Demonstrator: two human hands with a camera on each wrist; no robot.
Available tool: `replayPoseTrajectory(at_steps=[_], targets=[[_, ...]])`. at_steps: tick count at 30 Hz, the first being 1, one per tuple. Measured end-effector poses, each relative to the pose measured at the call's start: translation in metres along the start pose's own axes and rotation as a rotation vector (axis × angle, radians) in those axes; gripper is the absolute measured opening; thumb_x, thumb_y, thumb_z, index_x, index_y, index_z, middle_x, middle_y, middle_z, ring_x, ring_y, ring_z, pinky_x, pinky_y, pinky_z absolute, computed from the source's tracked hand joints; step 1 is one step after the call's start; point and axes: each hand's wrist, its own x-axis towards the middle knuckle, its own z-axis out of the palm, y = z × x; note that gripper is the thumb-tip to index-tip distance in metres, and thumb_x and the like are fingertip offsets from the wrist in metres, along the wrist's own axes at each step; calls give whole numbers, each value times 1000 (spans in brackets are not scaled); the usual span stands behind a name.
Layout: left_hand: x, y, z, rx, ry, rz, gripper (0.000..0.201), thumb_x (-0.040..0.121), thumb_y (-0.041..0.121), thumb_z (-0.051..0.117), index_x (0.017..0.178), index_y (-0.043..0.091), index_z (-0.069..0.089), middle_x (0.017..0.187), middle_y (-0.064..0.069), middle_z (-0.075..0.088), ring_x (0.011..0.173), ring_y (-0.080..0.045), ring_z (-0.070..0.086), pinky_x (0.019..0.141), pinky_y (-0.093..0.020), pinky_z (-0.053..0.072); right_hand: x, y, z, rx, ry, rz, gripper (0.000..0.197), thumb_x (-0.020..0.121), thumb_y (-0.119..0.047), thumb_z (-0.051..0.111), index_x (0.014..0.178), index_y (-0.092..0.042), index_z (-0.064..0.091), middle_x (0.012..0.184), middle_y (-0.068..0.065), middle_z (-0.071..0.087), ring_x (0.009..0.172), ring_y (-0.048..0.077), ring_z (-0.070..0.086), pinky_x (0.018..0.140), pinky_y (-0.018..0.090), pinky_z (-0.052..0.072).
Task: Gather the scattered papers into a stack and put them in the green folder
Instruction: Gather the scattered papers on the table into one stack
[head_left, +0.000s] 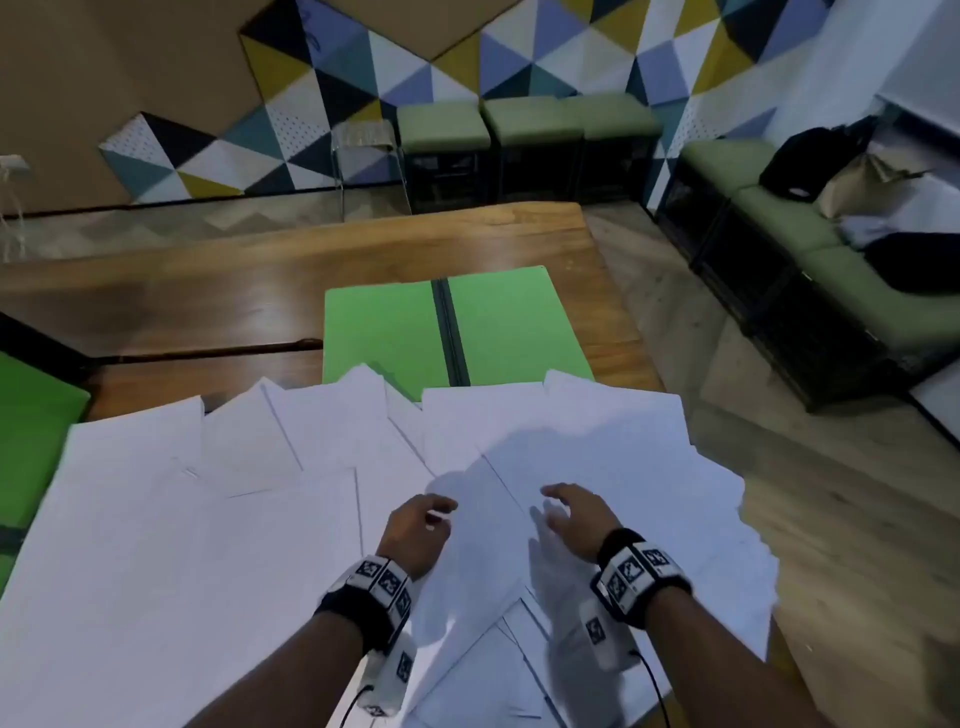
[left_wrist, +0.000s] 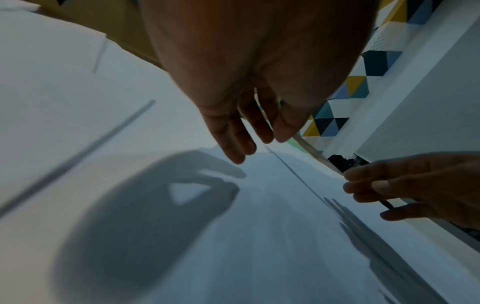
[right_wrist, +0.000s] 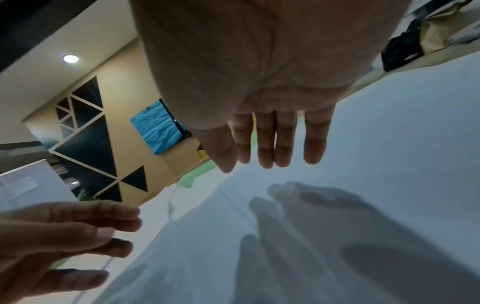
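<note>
Several white papers lie fanned and overlapping across the near half of the wooden table. Behind them the green folder lies open and flat, a dark spine down its middle; the sheets cover its near edge. My left hand and right hand hover side by side just above the middle sheets, casting shadows on them. In the left wrist view the left hand hangs with relaxed fingers and holds nothing above the paper. The right hand has straight fingers over the paper.
A second green folder or pad lies at the table's left edge, partly under the sheets. Papers overhang the table's right edge. Green-cushioned benches with dark bags stand along the right wall.
</note>
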Motion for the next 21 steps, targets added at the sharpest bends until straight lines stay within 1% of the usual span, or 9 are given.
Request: replayPoseTrajectory(at_steps=[4, 6, 9, 11, 14, 16, 18, 19, 21], targets=[[23, 23, 16, -14, 2, -6, 23, 88, 9, 60, 101, 28, 64, 108, 4, 64, 91, -13, 61, 81, -19, 44, 23, 31, -32, -41, 102, 159, 47, 93, -30, 50, 138, -18, 43, 143, 6, 43, 131, 24, 41, 110, 35, 34], [34, 33, 26, -14, -15, -13, 25, 88, 8, 60, 107, 23, 65, 111, 2, 63, 91, -13, 61, 81, -19, 44, 33, 49, -52, -61, 159, 250, 51, 92, -30, 53, 140, -18, 41, 144, 9, 42, 131, 27, 40, 109, 39, 35], [51, 44, 44, -15, -51, -71, 35, 85, 9, 62, 119, 17, 61, 120, -5, 59, 97, -14, 60, 88, -24, 46, 40, 75, -74, -57, 267, 402, 56, 90, -31, 56, 141, -19, 37, 145, 9, 37, 131, 30, 39, 106, 45, 35], [61, 50, 56, -10, -54, -121, 45, 85, 10, 63, 129, 15, 54, 126, -8, 56, 105, -15, 58, 93, -25, 45, 39, 89, -75, -104, 237, 481, 59, 88, -37, 57, 139, -17, 36, 142, 9, 36, 129, 31, 38, 101, 47, 38], [70, 59, 72, -80, -10, -189, 51, 87, 6, 59, 136, 10, 47, 134, -10, 51, 106, -15, 55, 93, -26, 44, 39, 102, -67, -207, 230, 457, 55, 85, -45, 57, 127, -15, 39, 130, 9, 40, 119, 30, 43, 89, 42, 43], [74, 62, 79, -146, 37, -225, 51, 87, 4, 56, 136, 12, 46, 136, -10, 49, 103, -14, 55, 93, -28, 46, 40, 105, -66, -180, 246, 446, 57, 84, -46, 59, 128, -16, 41, 130, 7, 44, 118, 28, 46, 90, 40, 43], [80, 64, 86, -193, 44, -244, 51, 86, 5, 56, 135, 16, 46, 137, -9, 49, 101, -15, 59, 92, -30, 49, 42, 109, -67, -47, 249, 445, 55, 84, -43, 62, 128, -16, 46, 131, 6, 50, 119, 26, 49, 94, 37, 43], [84, 66, 88, -196, 26, -236, 51, 85, 6, 57, 134, 17, 46, 136, -8, 50, 99, -14, 61, 89, -29, 50, 43, 109, -67, 25, 232, 435, 51, 85, -40, 63, 126, -13, 49, 129, 8, 53, 117, 27, 51, 93, 36, 45], [90, 70, 91, -151, 1, -172, 49, 85, 3, 58, 133, 12, 48, 133, -9, 51, 98, -15, 60, 79, -14, 45, 40, 109, -68, 116, 168, 407, 40, 90, -34, 59, 121, -8, 54, 123, 11, 59, 108, 29, 56, 84, 32, 45]])
